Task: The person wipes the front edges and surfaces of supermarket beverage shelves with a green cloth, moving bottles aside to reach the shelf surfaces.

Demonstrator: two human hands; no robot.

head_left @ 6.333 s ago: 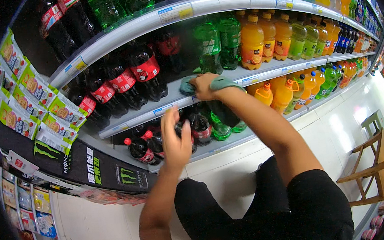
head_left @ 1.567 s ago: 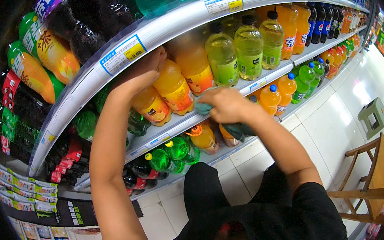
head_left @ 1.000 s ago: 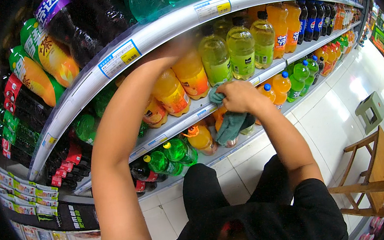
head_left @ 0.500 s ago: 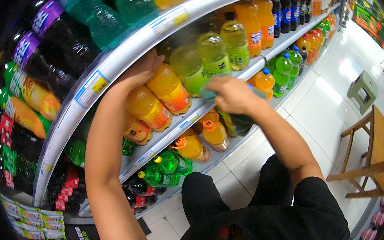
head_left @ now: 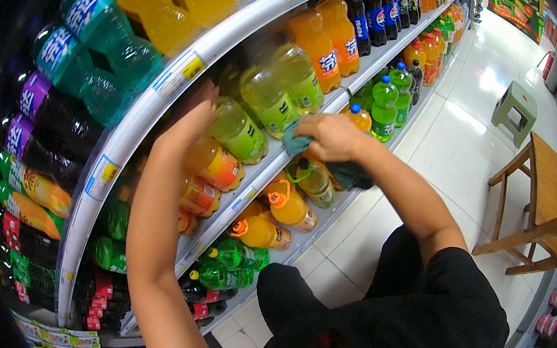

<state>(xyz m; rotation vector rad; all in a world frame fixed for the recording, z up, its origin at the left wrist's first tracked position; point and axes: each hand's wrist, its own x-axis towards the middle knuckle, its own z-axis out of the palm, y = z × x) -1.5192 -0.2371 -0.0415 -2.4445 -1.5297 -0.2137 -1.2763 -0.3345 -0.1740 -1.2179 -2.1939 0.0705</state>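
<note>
My right hand (head_left: 331,136) is closed on a dull green cloth (head_left: 298,139), pressed against the front edge of the middle shelf (head_left: 271,165). A darker part of the cloth (head_left: 353,175) hangs below the hand. My left hand (head_left: 195,110) reaches in under the upper shelf's rim, beside the top of a yellow-green bottle (head_left: 238,131) that looks tilted. Its fingers are mostly hidden, so any grip does not show. Another yellow-green bottle (head_left: 266,99) stands just right of it, and an orange drink bottle (head_left: 214,163) stands to the left.
Large teal bottles (head_left: 93,64) lean on the upper shelf (head_left: 180,76). Orange-capped juice bottles (head_left: 289,206) and green bottles (head_left: 224,275) fill the bottom shelf. On the tiled floor at right are a wooden chair (head_left: 552,196) and a green plastic stool (head_left: 515,110).
Both hands have shifted rightward along the shelf, with the view. My left hand has gone from above the orange bottles to beside a yellow-green one. The cloth has slid along the shelf edge.
</note>
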